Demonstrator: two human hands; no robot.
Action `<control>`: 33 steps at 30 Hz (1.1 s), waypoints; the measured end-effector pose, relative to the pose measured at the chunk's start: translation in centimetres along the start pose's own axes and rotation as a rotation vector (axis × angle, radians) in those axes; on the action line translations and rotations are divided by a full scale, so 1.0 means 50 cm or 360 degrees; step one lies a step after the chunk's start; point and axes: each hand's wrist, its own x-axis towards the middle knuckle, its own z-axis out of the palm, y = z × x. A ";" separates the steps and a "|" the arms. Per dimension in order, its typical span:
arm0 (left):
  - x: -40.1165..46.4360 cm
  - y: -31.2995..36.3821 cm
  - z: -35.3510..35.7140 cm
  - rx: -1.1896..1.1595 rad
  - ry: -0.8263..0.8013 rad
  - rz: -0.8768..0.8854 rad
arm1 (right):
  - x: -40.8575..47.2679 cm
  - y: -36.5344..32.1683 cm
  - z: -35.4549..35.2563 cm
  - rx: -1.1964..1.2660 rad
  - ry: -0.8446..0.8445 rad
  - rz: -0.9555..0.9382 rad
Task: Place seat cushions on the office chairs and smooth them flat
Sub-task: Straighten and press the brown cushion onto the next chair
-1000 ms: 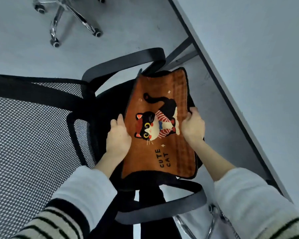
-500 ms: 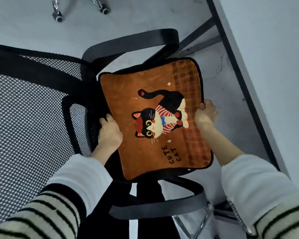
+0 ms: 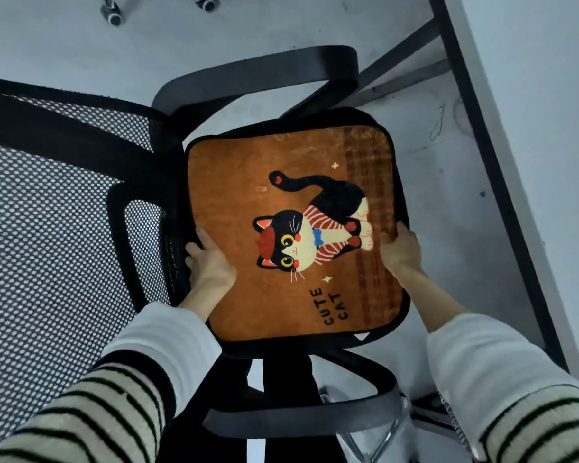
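An orange seat cushion, printed with a black cat and the words "CUTE CAT", is laid on the seat of a black office chair at the centre of the frame. Its left edge is gripped by the left hand, fingers curled over the border beside the mesh backrest. Its right edge is pinched by the right hand, closed on the fabric. Black armrests are seen above and below the cushion. A grey desk is seen along the right side.
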 end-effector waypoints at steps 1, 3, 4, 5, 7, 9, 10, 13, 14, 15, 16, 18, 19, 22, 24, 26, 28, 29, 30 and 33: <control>0.006 -0.001 0.003 -0.0002 0.0019 -0.0013 | 0.007 0.000 0.001 0.0045 0.0039 0.0015; 0.008 -0.001 0.008 -0.0004 0.0044 -0.0021 | 0.019 0.000 0.002 0.0170 0.0108 0.0064; 0.005 -0.003 0.010 0.0000 0.0052 -0.0018 | 0.023 0.001 0.003 0.0216 0.0119 0.0081; 0.002 0.000 0.012 -0.0004 0.0061 -0.0006 | 0.028 0.000 0.001 0.0248 0.0127 0.0099; -0.006 0.000 0.014 -0.0014 0.0064 0.0011 | 0.031 0.000 0.001 0.0304 0.0137 0.0124; -0.010 -0.002 0.014 -0.0014 0.0059 0.0019 | 0.031 -0.002 0.000 0.0357 0.0171 0.0123; -0.011 -0.004 0.014 -0.0019 0.0047 0.0013 | 0.032 -0.003 0.000 0.0373 0.0193 0.0120; -0.006 -0.007 0.013 -0.0032 0.0005 -0.0014 | 0.032 -0.006 -0.004 0.0360 0.0232 0.0103; -0.001 -0.008 0.013 -0.0027 -0.0012 -0.0033 | 0.030 -0.004 -0.004 0.0348 0.0221 0.0093; 0.006 -0.009 0.011 -0.0018 -0.0034 -0.0056 | 0.028 -0.001 -0.003 0.0328 0.0195 0.0084; 0.013 -0.011 0.009 -0.0011 -0.0066 -0.0082 | 0.025 0.004 -0.002 0.0296 0.0160 0.0079; 0.026 -0.013 0.006 0.0009 -0.0151 -0.0125 | 0.019 0.018 0.004 0.0225 0.0099 0.0072; 0.029 -0.014 0.007 0.0033 -0.0183 -0.0125 | 0.017 0.026 0.008 0.0197 0.0093 0.0066; 0.033 -0.012 0.010 0.0040 -0.0168 -0.0052 | 0.011 0.043 0.013 0.0100 0.0116 0.0075; 0.043 -0.001 0.007 0.0039 -0.0092 0.0055 | 0.010 0.056 0.011 0.0067 0.0118 0.0123; 0.066 0.022 -0.008 0.0069 -0.0007 0.0157 | 0.012 0.071 0.010 0.0062 0.0116 0.0152; 0.097 0.052 -0.031 0.0105 0.0071 0.0238 | 0.013 0.086 0.010 0.0080 0.0107 0.0162; 0.114 0.068 -0.045 0.0133 0.0106 0.0275 | 0.016 0.092 0.012 0.0089 0.0109 0.0168; 0.129 0.083 -0.058 0.0162 0.0134 0.0307 | 0.016 0.097 0.013 0.0087 0.0115 0.0179; 0.166 0.117 -0.087 0.0199 0.0208 0.0357 | 0.017 0.107 0.025 0.0088 0.0146 0.0209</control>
